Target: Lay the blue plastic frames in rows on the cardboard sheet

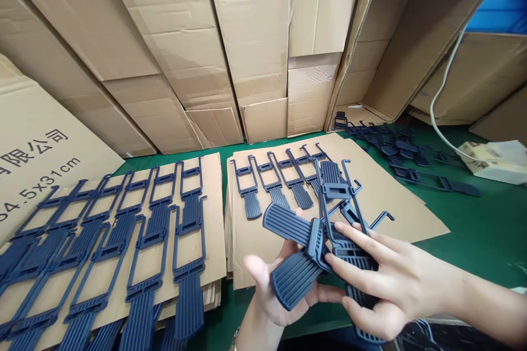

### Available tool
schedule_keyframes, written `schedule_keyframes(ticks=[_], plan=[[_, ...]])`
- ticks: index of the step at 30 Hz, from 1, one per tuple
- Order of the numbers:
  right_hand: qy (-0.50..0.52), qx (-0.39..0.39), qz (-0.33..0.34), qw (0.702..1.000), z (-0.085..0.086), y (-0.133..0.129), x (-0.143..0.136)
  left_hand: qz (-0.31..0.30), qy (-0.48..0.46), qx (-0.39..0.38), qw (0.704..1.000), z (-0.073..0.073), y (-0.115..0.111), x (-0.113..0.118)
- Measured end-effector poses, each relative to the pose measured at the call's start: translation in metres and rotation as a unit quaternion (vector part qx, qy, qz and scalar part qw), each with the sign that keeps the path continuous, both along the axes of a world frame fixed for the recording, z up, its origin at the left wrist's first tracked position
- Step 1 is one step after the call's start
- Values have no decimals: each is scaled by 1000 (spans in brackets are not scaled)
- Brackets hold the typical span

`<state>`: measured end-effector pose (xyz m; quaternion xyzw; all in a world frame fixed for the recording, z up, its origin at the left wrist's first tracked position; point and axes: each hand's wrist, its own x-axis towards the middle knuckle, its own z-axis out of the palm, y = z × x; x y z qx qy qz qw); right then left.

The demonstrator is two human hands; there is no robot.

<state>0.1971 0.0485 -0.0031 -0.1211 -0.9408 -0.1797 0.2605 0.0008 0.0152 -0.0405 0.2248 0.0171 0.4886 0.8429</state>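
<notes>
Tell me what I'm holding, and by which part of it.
Several dark blue plastic frames: the left hand cradles them from beneath, by their ribbed flaps; the right hand grips them from above, near where flaps meet frames.

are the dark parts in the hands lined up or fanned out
Fanned out: the dark parts in the left hand and right hand point different ways.

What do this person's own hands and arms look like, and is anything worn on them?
The ungloved left hand and ungloved right hand are bare. The visible right forearm has no sleeve. A narrow, shiny band partly shows at the left wrist, too little to identify.
</notes>
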Motion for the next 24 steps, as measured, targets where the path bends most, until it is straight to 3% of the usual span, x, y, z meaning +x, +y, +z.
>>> schedule_keyframes(ticks=[3,8,10,15,24], plan=[[2,-14,42,999,-4,-7,-2,-16,47,-49,998,1,1,-9],[-1,-13,105,994,-3,-9,-14,-6,172,26,985,8,0,-13],[-19,-1,118,993,-2,-5,-19,27,180,-4,983,8,-2,-10],[-77,2,99,992,2,4,-26,100,153,-156,971,-1,-4,-1],[-125,-10,17,992,22,18,-13,157,153,-227,949,4,-6,-6]])
